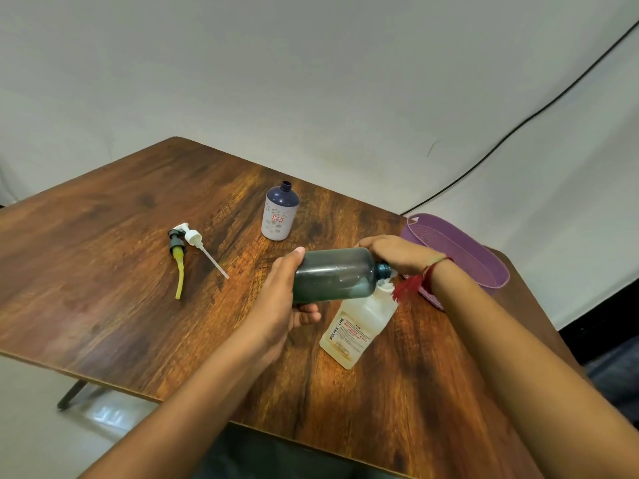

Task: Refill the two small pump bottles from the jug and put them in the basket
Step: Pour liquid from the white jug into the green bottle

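One dark translucent plastic bottle (333, 274), uncapped, is held sideways in the air over the near right part of the table. Its neck points right, over the white top of one cream rectangular plastic jug (359, 326) standing just below. The left hand (290, 299) clasps the bottle's base, and the right hand (397, 252) curls round its neck. One navy-topped plastic bottle (280, 216) in a lilac dotted sleeve stands upright and open-necked farther back, well apart. Two pump heads lie together at the left: one white pump head (193, 236) and one black pump head (177, 243) with a yellow tube. One purple oval plastic basket (498, 271) sits at the far right edge of the brown wooden table (103, 254), just beside the right wrist. A broad stretch of wood runs between the pump heads and the left forearm.
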